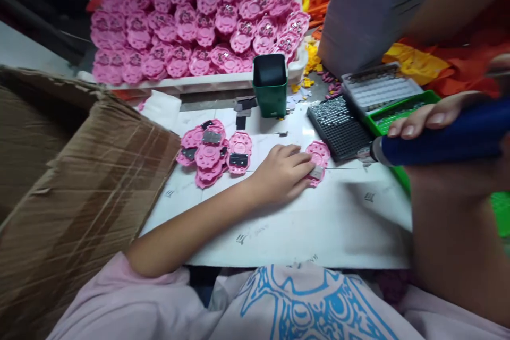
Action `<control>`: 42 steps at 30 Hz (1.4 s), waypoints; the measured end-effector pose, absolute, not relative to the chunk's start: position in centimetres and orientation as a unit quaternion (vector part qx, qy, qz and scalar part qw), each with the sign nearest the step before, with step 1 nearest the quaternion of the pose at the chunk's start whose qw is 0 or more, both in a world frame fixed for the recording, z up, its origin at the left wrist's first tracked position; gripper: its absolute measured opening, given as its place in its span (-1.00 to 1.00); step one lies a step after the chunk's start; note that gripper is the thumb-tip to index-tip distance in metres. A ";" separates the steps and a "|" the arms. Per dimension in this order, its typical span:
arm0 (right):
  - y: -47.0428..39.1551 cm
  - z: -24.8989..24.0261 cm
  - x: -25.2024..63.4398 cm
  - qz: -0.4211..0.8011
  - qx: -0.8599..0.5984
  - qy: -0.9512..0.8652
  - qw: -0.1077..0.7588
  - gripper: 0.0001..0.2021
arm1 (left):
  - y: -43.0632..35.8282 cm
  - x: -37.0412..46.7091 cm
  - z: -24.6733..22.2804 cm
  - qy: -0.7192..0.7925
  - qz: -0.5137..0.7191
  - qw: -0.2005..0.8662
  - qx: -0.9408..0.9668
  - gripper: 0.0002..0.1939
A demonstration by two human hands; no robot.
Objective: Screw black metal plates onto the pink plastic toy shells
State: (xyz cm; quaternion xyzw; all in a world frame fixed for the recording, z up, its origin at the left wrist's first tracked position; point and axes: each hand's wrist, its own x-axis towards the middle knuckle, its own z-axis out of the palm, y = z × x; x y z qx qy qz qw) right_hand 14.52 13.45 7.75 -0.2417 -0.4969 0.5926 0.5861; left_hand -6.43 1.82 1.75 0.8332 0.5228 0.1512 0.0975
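My left hand (281,170) rests on the white work surface, its fingers pressing the left edge of a pink scalloped plastic part (319,151). A small grey plate (316,172) sits on that part's lower half. My right hand (432,116) is wrapped round a blue electric screwdriver (442,135). The screwdriver's tip points left, over the edge of a black grid tray (338,125) holding small metal screws. Left of my left hand lie a single pink part (239,146) with a dark plate and a small pile of similar pink parts (209,156).
A white crate (191,84) full of pink parts stands at the back. Near it are a green container (271,90), a green tray (402,111) and a grey stack (358,10). A cardboard box (79,186) borders the left side. Orange and yellow pieces (422,61) lie at the back right.
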 end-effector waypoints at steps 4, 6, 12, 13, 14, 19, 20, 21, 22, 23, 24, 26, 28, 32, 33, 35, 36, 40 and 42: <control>13.1 9.7 12.8 0.542 -0.245 -0.471 0.652 -0.63 | 1.1 -6.0 1.5 0.537 0.187 0.098 0.817 -0.74; 13.7 10.0 12.0 0.511 -0.262 -0.466 0.673 -0.65 | 0.9 -5.4 1.5 0.541 0.203 0.100 0.810 -0.78; 17.7 8.7 10.5 0.467 -0.288 -0.471 0.691 -0.81 | 0.6 -4.3 0.8 0.561 0.250 0.128 0.779 -0.84; 18.3 8.4 10.3 0.469 -0.300 -0.473 0.683 -0.81 | 0.6 -4.3 0.7 0.559 0.254 0.133 0.778 -0.84; 18.7 8.0 10.2 0.468 -0.311 -0.473 0.679 -0.80 | 0.6 -4.5 0.6 0.555 0.256 0.137 0.780 -0.83; 19.2 6.6 9.7 0.463 -0.324 -0.480 0.671 -0.80 | 0.5 -5.1 0.4 0.542 0.264 0.152 0.783 -0.78; 19.1 6.4 9.6 0.458 -0.323 -0.485 0.672 -0.81 | 0.5 -5.1 0.3 0.543 0.268 0.156 0.781 -0.78; 19.1 6.3 9.4 0.455 -0.320 -0.491 0.671 -0.81 | 0.4 -5.1 0.4 0.543 0.272 0.161 0.778 -0.78; 19.0 6.2 9.3 0.449 -0.316 -0.493 0.676 -0.81 | 0.4 -5.1 0.4 0.544 0.276 0.168 0.774 -0.78; 18.9 6.2 9.2 0.444 -0.311 -0.493 0.681 -0.82 | 0.4 -5.1 0.4 0.545 0.278 0.176 0.771 -0.79; 18.9 6.2 9.1 0.444 -0.306 -0.491 0.684 -0.83 | 0.4 -5.1 0.5 0.546 0.281 0.186 0.767 -0.80; 18.9 6.2 8.9 0.451 -0.295 -0.484 0.689 -0.87 | 0.5 -5.2 0.6 0.549 0.283 0.207 0.759 -0.81; 19.0 6.3 8.7 0.450 -0.289 -0.472 0.701 -0.89 | 0.7 -5.2 0.7 0.553 0.287 0.226 0.749 -0.83; 19.2 6.3 8.5 0.437 -0.283 -0.477 0.708 -0.91 | 0.8 -5.2 0.7 0.561 0.293 0.246 0.735 -0.84; 19.2 6.3 8.5 0.438 -0.280 -0.483 0.705 -0.90 | 0.8 -5.2 0.7 0.560 0.293 0.248 0.734 -0.84; 19.2 6.3 8.5 0.441 -0.272 -0.487 0.703 -0.87 | 0.7 -5.2 0.7 0.559 0.292 0.253 0.734 -0.83; 19.2 6.3 8.5 0.447 -0.272 -0.493 0.695 -0.86 | 0.7 -5.2 0.7 0.558 0.293 0.254 0.733 -0.82; 19.0 6.6 8.6 0.452 -0.292 -0.509 0.672 -0.85 | 0.6 -5.2 0.8 0.559 0.301 0.248 0.732 -0.76; 19.0 6.6 8.6 0.440 -0.298 -0.507 0.679 -0.87 | 0.5 -5.2 0.7 0.558 0.299 0.239 0.737 -0.71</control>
